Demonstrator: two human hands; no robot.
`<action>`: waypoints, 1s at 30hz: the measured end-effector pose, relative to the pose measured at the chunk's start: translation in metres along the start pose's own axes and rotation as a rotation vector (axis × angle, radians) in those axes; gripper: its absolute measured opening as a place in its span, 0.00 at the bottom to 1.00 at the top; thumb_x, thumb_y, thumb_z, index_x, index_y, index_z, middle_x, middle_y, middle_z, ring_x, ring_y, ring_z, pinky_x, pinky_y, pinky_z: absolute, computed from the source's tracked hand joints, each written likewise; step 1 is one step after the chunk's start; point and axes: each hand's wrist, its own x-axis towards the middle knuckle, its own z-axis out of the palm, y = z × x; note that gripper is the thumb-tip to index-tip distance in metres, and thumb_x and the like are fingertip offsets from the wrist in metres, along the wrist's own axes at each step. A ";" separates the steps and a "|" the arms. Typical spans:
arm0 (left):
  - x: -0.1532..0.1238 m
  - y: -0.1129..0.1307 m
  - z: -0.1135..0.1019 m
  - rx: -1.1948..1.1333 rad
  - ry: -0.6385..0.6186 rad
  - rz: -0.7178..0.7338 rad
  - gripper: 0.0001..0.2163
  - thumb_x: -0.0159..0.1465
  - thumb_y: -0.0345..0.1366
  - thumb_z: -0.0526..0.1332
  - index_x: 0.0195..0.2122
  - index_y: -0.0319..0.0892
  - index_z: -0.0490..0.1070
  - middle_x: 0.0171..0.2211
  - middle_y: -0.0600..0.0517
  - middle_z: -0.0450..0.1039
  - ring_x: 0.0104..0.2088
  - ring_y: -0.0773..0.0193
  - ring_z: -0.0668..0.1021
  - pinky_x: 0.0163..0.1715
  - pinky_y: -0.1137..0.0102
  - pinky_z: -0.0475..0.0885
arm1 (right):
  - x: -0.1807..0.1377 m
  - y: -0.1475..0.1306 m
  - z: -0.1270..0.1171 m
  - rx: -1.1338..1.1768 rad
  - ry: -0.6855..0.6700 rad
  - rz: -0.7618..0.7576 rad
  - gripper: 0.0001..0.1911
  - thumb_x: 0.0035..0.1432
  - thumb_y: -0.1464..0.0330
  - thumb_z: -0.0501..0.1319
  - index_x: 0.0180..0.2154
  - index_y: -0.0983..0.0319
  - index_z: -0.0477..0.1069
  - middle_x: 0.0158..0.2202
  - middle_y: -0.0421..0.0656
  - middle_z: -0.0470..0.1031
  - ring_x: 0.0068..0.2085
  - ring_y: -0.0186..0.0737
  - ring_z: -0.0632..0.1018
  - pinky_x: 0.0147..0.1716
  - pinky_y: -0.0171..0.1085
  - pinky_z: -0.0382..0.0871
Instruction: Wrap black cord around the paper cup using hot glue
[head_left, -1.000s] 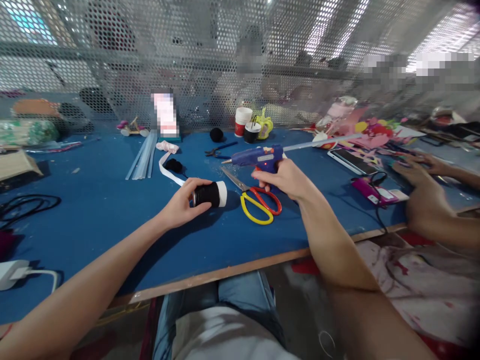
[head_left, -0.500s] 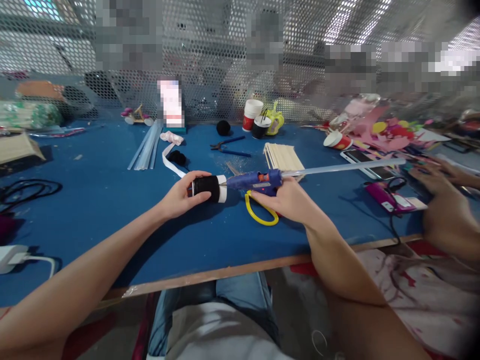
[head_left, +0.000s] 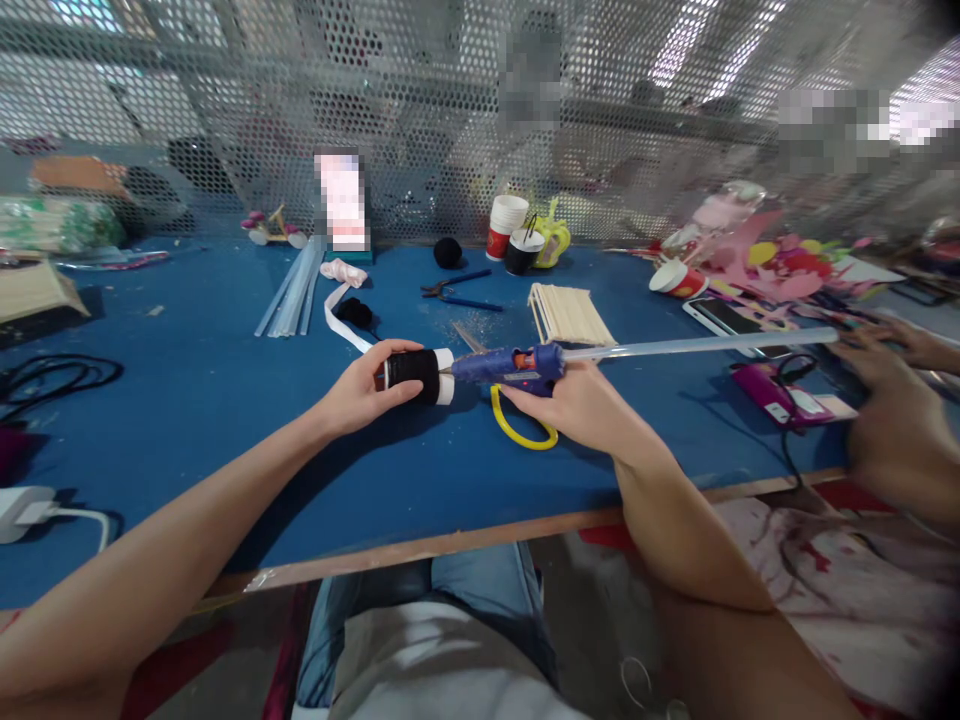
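Note:
My left hand (head_left: 361, 390) grips a small cylinder wrapped in black with a white end (head_left: 417, 374), lying on its side on the blue table (head_left: 187, 400). My right hand (head_left: 574, 405) holds a blue glue gun (head_left: 510, 363) level, its nozzle touching the cylinder's white end. A long clear glue stick (head_left: 697, 344) juts from the gun's back to the right. Scissors with yellow handles (head_left: 521, 425) lie under my right hand.
A stack of wooden sticks (head_left: 568, 313), blue pliers (head_left: 457, 292), paper cups (head_left: 508, 225), clear glue sticks (head_left: 292, 290) and a white ribbon (head_left: 337, 310) lie further back. Another person's hands (head_left: 892, 420) work at right by a pink phone (head_left: 780, 392). Cables (head_left: 52, 375) lie left.
My right hand lowered the glue gun from above the scissors and brought its nozzle to the cylinder's white end. The view shifted slightly; my left hand kept its grip.

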 end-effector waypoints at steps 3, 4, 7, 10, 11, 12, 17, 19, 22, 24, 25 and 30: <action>-0.001 0.000 0.000 0.012 -0.001 0.010 0.22 0.55 0.41 0.62 0.50 0.42 0.61 0.44 0.47 0.67 0.40 0.60 0.73 0.39 0.65 0.71 | 0.000 -0.001 -0.001 -0.032 0.000 0.001 0.11 0.54 0.66 0.56 0.25 0.65 0.71 0.18 0.41 0.66 0.22 0.35 0.67 0.24 0.36 0.59; -0.001 0.000 0.000 0.018 0.000 0.018 0.22 0.55 0.41 0.62 0.50 0.42 0.62 0.45 0.47 0.67 0.41 0.60 0.73 0.39 0.66 0.71 | 0.000 -0.001 -0.002 -0.032 0.007 0.000 0.11 0.54 0.66 0.56 0.25 0.65 0.71 0.19 0.41 0.66 0.23 0.35 0.67 0.24 0.36 0.59; -0.002 -0.001 0.000 0.038 0.004 0.038 0.23 0.54 0.40 0.63 0.50 0.42 0.61 0.46 0.47 0.66 0.42 0.60 0.72 0.40 0.65 0.71 | 0.000 -0.002 -0.003 -0.023 0.014 -0.004 0.10 0.54 0.66 0.56 0.26 0.65 0.71 0.20 0.42 0.68 0.24 0.35 0.69 0.26 0.36 0.60; -0.001 -0.001 0.000 0.042 0.020 0.047 0.23 0.54 0.40 0.63 0.50 0.42 0.61 0.46 0.47 0.66 0.43 0.59 0.72 0.42 0.64 0.70 | -0.002 -0.002 -0.005 -0.046 -0.026 -0.009 0.11 0.55 0.66 0.56 0.26 0.65 0.72 0.19 0.41 0.66 0.24 0.36 0.69 0.26 0.37 0.59; -0.001 -0.001 0.000 0.043 0.024 0.049 0.23 0.54 0.40 0.63 0.50 0.43 0.61 0.46 0.47 0.66 0.43 0.59 0.72 0.42 0.64 0.70 | -0.002 -0.002 -0.005 -0.063 -0.042 -0.010 0.12 0.55 0.66 0.56 0.26 0.65 0.72 0.18 0.41 0.66 0.23 0.36 0.68 0.25 0.37 0.59; -0.001 -0.001 0.000 0.045 0.025 0.051 0.23 0.54 0.40 0.63 0.50 0.43 0.61 0.46 0.47 0.66 0.43 0.59 0.72 0.42 0.64 0.70 | -0.002 -0.002 -0.005 -0.080 -0.047 -0.012 0.12 0.55 0.66 0.56 0.26 0.65 0.72 0.17 0.41 0.65 0.23 0.36 0.68 0.25 0.37 0.58; -0.002 -0.002 0.001 0.073 0.004 0.080 0.23 0.54 0.40 0.63 0.50 0.43 0.61 0.46 0.46 0.66 0.43 0.59 0.71 0.40 0.66 0.70 | -0.001 -0.001 -0.002 -0.084 0.013 -0.017 0.10 0.56 0.66 0.56 0.30 0.65 0.73 0.21 0.43 0.69 0.25 0.38 0.70 0.27 0.38 0.60; -0.002 -0.002 0.000 0.094 0.003 0.099 0.23 0.54 0.40 0.63 0.50 0.43 0.62 0.46 0.46 0.65 0.44 0.58 0.71 0.39 0.66 0.70 | -0.001 -0.001 -0.001 -0.063 0.011 -0.008 0.11 0.56 0.66 0.55 0.31 0.65 0.73 0.21 0.43 0.70 0.25 0.38 0.70 0.28 0.38 0.61; -0.002 -0.002 0.000 0.146 0.008 0.132 0.23 0.55 0.39 0.63 0.51 0.44 0.62 0.45 0.46 0.65 0.44 0.58 0.70 0.38 0.67 0.70 | 0.000 0.000 -0.001 -0.048 0.013 -0.024 0.11 0.56 0.66 0.55 0.31 0.65 0.73 0.21 0.42 0.70 0.25 0.38 0.70 0.28 0.38 0.61; -0.002 -0.002 -0.001 0.182 0.012 0.172 0.22 0.55 0.38 0.63 0.50 0.44 0.62 0.45 0.46 0.64 0.44 0.58 0.70 0.39 0.66 0.69 | 0.000 0.000 -0.002 -0.051 0.026 -0.036 0.10 0.56 0.66 0.55 0.29 0.64 0.72 0.20 0.42 0.69 0.25 0.38 0.70 0.27 0.38 0.60; -0.001 -0.001 -0.001 0.201 0.014 0.200 0.22 0.54 0.38 0.63 0.50 0.44 0.62 0.46 0.46 0.64 0.45 0.58 0.70 0.40 0.66 0.69 | 0.000 0.000 -0.002 -0.054 0.031 -0.039 0.11 0.56 0.66 0.55 0.28 0.64 0.72 0.20 0.42 0.68 0.24 0.38 0.70 0.27 0.38 0.60; 0.000 0.001 0.000 0.268 0.011 0.318 0.21 0.53 0.33 0.63 0.48 0.44 0.63 0.46 0.47 0.63 0.47 0.58 0.69 0.47 0.63 0.66 | 0.000 0.000 -0.002 -0.014 0.065 -0.022 0.10 0.55 0.66 0.56 0.27 0.64 0.71 0.22 0.42 0.70 0.26 0.37 0.70 0.27 0.37 0.61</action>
